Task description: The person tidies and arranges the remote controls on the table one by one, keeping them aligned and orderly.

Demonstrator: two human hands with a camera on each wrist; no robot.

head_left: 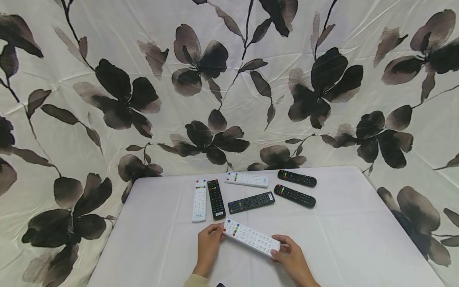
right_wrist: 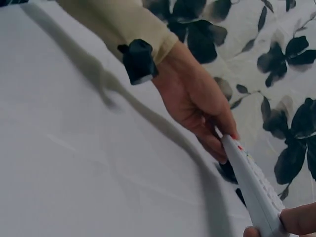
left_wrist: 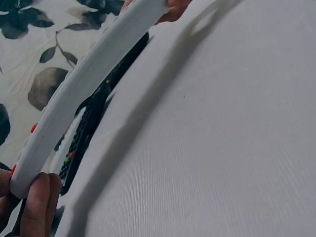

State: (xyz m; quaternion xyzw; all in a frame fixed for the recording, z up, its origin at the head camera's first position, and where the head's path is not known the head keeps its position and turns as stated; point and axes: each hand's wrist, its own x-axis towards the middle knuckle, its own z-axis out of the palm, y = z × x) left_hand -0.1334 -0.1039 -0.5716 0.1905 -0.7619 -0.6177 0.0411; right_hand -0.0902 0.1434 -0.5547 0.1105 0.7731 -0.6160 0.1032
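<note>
**Poster:** White remote (head_left: 252, 237) is up off the table (head_left: 358, 239) right now, held at both ends near the front edge. Left hand (head_left: 208, 246) has the end with the coloured buttons, right hand (head_left: 292, 257) has the plain end. It sits slanted, button side up.

**Reply:** How are the fingers sitting? Hard to tell from the head view.

**Poster:** The wrist views help. On the left, fingers (left_wrist: 37, 207) are curled up against the end of the remote and pinching it, thumb on the other side (you only see the thin side edge of the remote there). On the right, a fingertip (right_wrist: 298, 219) presses the casing near its end, so also a pinch, though the rest of that hand is out of shot.

**Reply:** So what step is this, you reckon?

**Poster:** I'd say it's mid-carry: picked up and not yet put down. Six other remotes lie behind it: a white one (head_left: 199, 200) and a black one (head_left: 216, 198) side by side, a slanted black one (head_left: 251, 202), a white one (head_left: 246, 179) at the back, two black ones (head_left: 297, 178) (head_left: 295, 195) to the right.

**Reply:** Next move?

**Poster:** My guess: keep both pinches firm and the remote level, then lower it onto bare cloth without bumping the nearest black ones.
</note>
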